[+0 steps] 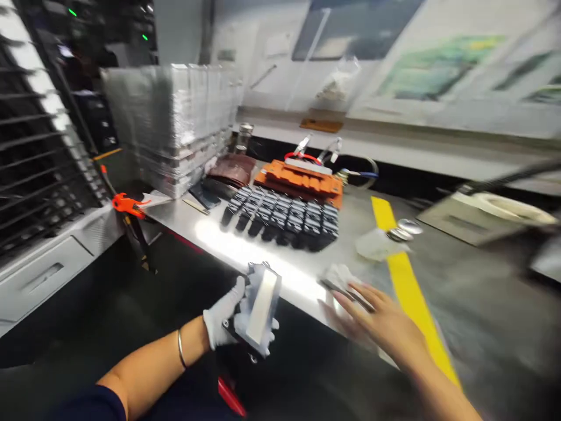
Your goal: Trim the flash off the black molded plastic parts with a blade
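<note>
My left hand (223, 316), in a white glove, is closed around a grey rectangular part (264, 307) with a pale strip along its face, held just off the bench's front edge. My right hand (390, 324) is bare and low over the bench. A dark slim tool (344, 292), perhaps tweezers, lies between its fingers; blur hides the exact grip. Close by that tool's far end is a crumpled white wipe (339, 273). Behind both hands, a block of several black-and-grey parts (284, 216) stands in rows, in front of an orange fixture (302, 178).
A clear bottle with a metal top (379, 242) stands on yellow tape (416, 304) at the right. White stacked trays (170, 123) rise at back left, near a brown pouch (232, 169). Orange cutters (129, 204) hang at the bench's left edge. A beige device (464, 216) sits far right.
</note>
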The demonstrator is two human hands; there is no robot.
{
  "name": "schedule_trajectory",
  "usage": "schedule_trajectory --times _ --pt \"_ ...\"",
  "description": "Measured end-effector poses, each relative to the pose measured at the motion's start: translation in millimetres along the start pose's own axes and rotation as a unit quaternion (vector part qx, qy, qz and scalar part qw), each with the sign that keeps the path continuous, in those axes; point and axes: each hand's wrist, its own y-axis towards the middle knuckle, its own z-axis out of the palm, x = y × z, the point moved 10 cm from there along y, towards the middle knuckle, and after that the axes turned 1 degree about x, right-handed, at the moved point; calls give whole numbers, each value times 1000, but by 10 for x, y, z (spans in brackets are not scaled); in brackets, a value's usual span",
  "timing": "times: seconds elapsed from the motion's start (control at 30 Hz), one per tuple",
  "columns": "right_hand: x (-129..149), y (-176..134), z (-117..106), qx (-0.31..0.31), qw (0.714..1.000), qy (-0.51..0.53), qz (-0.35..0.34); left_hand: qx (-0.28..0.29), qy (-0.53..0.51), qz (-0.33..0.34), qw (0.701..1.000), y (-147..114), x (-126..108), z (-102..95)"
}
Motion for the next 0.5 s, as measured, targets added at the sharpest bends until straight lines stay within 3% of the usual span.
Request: schedule_trajectory --times 0.07,0.17,0.33,0.5 --pt "-274 -51 297 32 997 -8 67 -25 0 -17 1000 -112 -42 -4" --pt "-625 -104 509 -4 991 34 133 -62 1 -62 996 -175 -5 -30" --pt "-827 -31 684 16 986 84 143 -82 -1 -89 993 -191 69 -35" --pt "-800 147 648 12 987 111 115 -97 0 -100 990 -172 80 -10"
